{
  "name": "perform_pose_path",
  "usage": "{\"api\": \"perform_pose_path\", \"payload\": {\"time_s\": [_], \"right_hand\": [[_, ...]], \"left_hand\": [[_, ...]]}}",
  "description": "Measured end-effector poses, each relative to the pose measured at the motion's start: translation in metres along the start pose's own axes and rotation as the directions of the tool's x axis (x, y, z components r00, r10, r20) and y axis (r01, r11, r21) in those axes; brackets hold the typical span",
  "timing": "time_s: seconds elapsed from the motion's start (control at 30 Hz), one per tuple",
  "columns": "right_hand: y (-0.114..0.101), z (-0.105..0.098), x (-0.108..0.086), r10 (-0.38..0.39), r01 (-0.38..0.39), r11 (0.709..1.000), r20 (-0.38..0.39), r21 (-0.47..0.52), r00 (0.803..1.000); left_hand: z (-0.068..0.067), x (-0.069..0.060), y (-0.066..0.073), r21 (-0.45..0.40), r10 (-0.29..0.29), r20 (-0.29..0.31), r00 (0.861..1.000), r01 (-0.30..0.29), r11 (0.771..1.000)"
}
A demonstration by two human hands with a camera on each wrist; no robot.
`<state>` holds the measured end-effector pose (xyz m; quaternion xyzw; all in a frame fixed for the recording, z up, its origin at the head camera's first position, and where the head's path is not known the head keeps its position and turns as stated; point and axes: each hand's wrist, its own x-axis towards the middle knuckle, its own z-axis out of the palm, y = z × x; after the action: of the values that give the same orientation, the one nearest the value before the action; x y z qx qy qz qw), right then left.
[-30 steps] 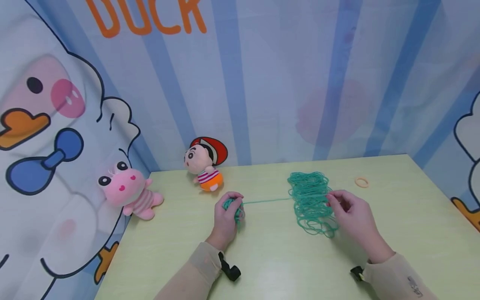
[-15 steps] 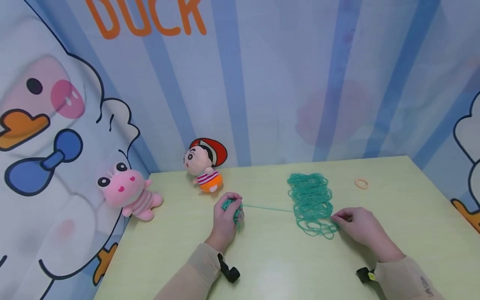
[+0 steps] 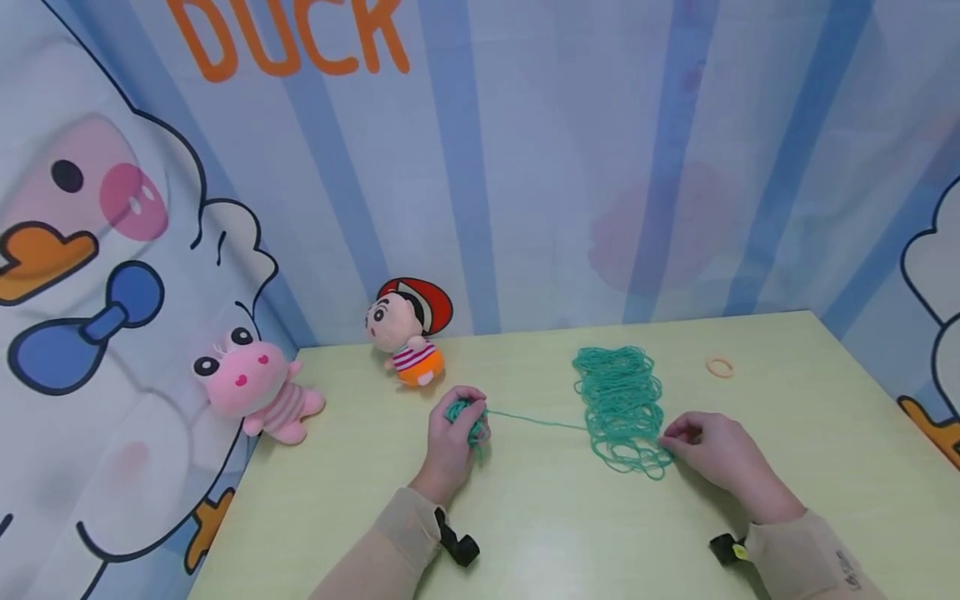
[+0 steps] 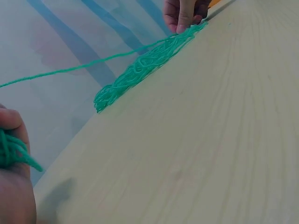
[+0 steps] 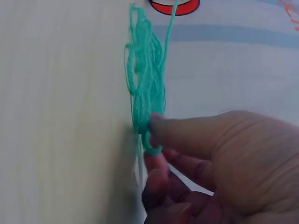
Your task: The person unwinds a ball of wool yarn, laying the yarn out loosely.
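Observation:
My left hand (image 3: 448, 437) grips a small bundle of green yarn (image 4: 11, 151), which is partly hidden by the fingers. From that bundle a single yarn strand (image 3: 536, 419) runs right, above the table, to a flat pile of looped green yarn (image 3: 618, 392). At the pile's lower right edge, my right hand (image 3: 718, 450) pinches the yarn between thumb and fingers. The right wrist view shows a small yarn loop (image 5: 152, 148) at those fingertips, with the long side of the pile stretching away beyond.
A plush doll with a red cap (image 3: 408, 333) sits near the table's back edge. To its left is a pink plush hippo (image 3: 262, 383). An orange ring (image 3: 720, 367) lies behind the right hand. A printed cloth (image 3: 540, 167) hangs behind the pale table (image 3: 570, 525).
The right hand has moved down along the pile's right edge to its lower corner, carrying the yarn. The strand now slopes downward and sags slightly. My left hand has stayed in place.

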<state>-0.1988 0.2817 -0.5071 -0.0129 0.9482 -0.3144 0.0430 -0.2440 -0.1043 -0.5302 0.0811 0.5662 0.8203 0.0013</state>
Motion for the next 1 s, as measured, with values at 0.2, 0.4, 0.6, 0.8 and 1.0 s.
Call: {"api": "perform_pose_path", "payload": {"time_s": [0.2, 0.4, 0.6, 0.8, 1.0], "right_hand": [[-0.033, 0.003, -0.007, -0.082, 0.085, 0.995, -0.068, 0.042, 0.994], [-0.094, 0.031, -0.001, -0.246, 0.255, 0.957, -0.078, 0.138, 0.966], [-0.144, 0.066, 0.012, -0.313, 0.301, 0.927, 0.019, 0.223, 0.950], [-0.169, 0.087, 0.023, -0.340, 0.327, 0.922, 0.030, 0.205, 0.940], [-0.171, 0.085, 0.025, -0.365, 0.373, 0.908, -0.080, 0.190, 0.928]], "left_hand": [[0.000, -0.001, 0.000, 0.019, -0.022, 0.007, 1.000, 0.021, 1.000], [-0.001, -0.001, 0.001, 0.041, -0.025, 0.032, 0.999, 0.023, 0.999], [-0.002, 0.000, 0.000, 0.082, -0.021, 0.064, 0.998, 0.015, 0.997], [-0.002, -0.001, 0.000, 0.116, 0.002, 0.083, 0.997, -0.012, 0.993], [-0.002, -0.001, 0.000, 0.119, 0.001, 0.097, 0.995, -0.013, 0.993]]}}
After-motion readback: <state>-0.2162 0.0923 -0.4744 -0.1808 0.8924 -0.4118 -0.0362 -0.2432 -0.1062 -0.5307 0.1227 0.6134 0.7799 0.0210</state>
